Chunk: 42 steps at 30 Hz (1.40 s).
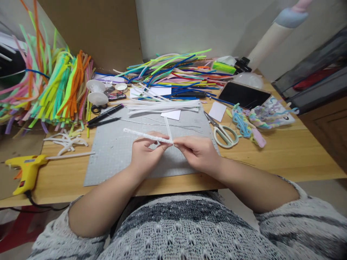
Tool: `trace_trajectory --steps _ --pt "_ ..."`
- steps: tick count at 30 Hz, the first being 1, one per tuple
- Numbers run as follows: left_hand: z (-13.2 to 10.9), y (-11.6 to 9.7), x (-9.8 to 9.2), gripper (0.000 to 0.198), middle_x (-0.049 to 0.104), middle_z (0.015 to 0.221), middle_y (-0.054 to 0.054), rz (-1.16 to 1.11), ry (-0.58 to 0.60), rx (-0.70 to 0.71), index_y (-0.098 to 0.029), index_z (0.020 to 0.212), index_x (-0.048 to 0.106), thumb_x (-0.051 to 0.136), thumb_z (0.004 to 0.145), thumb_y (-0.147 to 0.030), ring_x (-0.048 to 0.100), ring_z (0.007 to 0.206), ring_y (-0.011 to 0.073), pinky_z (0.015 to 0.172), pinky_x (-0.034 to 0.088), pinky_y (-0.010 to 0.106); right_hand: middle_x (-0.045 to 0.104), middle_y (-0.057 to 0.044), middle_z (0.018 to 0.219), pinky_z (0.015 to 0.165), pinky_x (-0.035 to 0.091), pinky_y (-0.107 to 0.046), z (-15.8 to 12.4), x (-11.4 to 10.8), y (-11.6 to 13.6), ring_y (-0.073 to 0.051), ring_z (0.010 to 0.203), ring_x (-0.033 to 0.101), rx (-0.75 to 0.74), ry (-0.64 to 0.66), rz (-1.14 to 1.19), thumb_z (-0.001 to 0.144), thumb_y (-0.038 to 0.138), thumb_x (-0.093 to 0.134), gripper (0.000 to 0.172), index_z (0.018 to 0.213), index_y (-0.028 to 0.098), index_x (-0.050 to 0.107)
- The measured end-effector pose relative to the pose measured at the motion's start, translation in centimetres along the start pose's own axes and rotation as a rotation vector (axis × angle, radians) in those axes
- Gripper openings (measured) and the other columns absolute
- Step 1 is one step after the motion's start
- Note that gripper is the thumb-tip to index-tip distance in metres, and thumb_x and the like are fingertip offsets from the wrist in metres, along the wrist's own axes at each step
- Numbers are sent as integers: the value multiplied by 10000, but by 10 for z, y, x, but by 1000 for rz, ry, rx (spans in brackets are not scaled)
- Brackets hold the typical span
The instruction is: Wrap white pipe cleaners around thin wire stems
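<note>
Over a grey cutting mat [114,159], my left hand [146,153] and my right hand [197,151] meet, both pinching white pipe cleaners [146,136]. One fuzzy white stem runs from the pinch out to the left. A second white stem sticks up and back from the same pinch point. The fingers of both hands are curled closed around the stems where they cross.
A yellow glue gun [25,171] lies at the left table edge. Scissors [223,131] sit right of the mat. Heaps of coloured pipe cleaners [54,86] fill the left and back; loose white stems [162,105], a dark tablet [244,94], black pens [104,115] and thin wires lie behind.
</note>
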<state>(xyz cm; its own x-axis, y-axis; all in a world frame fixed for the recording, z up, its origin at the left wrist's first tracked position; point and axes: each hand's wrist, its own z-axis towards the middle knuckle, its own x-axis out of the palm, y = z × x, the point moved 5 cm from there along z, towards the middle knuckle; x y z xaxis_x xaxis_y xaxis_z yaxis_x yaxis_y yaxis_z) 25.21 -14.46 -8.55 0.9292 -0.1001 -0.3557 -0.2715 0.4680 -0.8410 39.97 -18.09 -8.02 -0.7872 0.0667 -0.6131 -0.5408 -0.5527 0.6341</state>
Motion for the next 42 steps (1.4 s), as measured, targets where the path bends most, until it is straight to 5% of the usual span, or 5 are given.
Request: trace_trajectory --steps 13,21,28,35,42 --pt "-2 12 16 82 594 793 25 -502 268 -107 -239 822 705 653 765 -210 550 766 124 699 445 268 547 34 569 462 335 -199 4 9 -11 -49 482 415 423 124 558 800 276 575 168 737 131 634" --pt "-6 13 25 288 484 783 38 -614 446 -254 -207 698 625 602 754 -488 512 750 164 699 445 322 679 -8 724 615 436 -208 -1 6 0 -82 647 592 158 77 196 853 189 504 161 803 161 655" --pt "-9 18 27 232 508 793 7 -619 341 -365 -193 850 532 691 719 -300 495 710 110 648 417 241 711 -34 798 633 467 -220 -4 6 3 -107 683 638 -36 12 -111 865 176 484 165 890 159 646" --pt "-13 20 33 242 518 672 -26 -667 378 -529 -171 733 455 673 720 -275 510 629 83 607 408 220 716 -35 837 646 483 -238 -5 8 7 -117 707 651 -145 55 -229 875 190 471 206 980 154 646" --pt "-8 15 27 176 580 658 0 -527 348 -484 -158 769 530 654 727 -276 570 614 109 556 439 238 716 -39 864 669 494 -241 -2 1 4 -120 748 652 -121 20 -172 867 152 464 198 961 175 636"
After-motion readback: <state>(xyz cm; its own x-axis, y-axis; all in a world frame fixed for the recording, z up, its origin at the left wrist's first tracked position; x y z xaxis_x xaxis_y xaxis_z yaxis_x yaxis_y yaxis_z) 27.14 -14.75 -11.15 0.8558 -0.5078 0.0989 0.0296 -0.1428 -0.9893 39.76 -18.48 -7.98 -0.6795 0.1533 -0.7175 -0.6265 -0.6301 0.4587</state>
